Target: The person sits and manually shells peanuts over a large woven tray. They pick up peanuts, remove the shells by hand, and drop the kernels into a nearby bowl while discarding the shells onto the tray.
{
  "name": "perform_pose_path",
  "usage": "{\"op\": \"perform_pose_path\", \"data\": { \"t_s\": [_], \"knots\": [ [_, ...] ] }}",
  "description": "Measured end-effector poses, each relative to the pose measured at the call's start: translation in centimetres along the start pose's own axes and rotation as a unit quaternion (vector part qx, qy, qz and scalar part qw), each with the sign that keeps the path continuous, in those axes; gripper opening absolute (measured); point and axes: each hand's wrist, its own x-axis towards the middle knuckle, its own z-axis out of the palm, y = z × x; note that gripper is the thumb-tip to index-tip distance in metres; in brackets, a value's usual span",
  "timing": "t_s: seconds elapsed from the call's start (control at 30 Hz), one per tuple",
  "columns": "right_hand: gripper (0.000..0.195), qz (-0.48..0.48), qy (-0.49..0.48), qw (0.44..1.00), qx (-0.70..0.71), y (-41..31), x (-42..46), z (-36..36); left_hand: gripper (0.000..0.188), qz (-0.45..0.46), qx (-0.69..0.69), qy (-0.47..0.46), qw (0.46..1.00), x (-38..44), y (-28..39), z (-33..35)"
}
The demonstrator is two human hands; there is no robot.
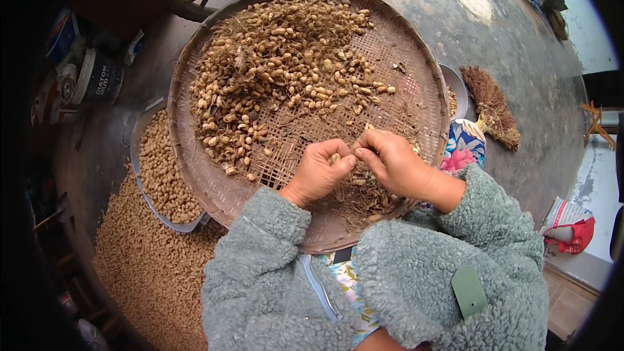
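My left hand [321, 169] is curled with its thumb against the fingers, and part of an unshelled peanut [334, 158] shows in its grip. Close beside it, my right hand [392, 161] is bent with thumb and forefinger drawn together, almost touching the left thumb. What lies between the right fingertips is hidden. Both hands are over a round woven bamboo tray [312, 239]. A heap of unshelled peanuts [278, 58] with dry roots covers its far and left side. Under and beside my right hand lies a pile of dry stalks and debris [370, 195].
At the left, a plastic tub of peanuts [165, 170] stands by a large spread of peanuts [151, 263] on the floor. A metal basin [456, 92] and a broom [490, 102] are at the right. A wheel-like frame [195, 5] is beyond the tray, and a bucket [100, 78] stands far left.
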Motion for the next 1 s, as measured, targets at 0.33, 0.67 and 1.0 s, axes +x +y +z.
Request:
{"op": "perform_pose_path", "data": {
  "t_s": [0.33,0.67,1.0],
  "knots": [
    [0.023,0.056,-0.088,0.977,-0.189,3.5,2.0,-0.5,0.015,0.013,-0.131,-0.056,0.99,-0.6,1.4,0.2],
    [0.012,0.009,0.039,0.99,-0.134,5.6,4.7,-1.0,0.02,-0.167,-0.208,0.001,0.964,1.2,0.1,0.6],
    [0.013,0.013,0.069,0.984,-0.165,5.6,4.2,-1.8,0.021,-0.239,-0.232,-0.061,0.941,1.2,-0.1,0.7]
  ]
}}
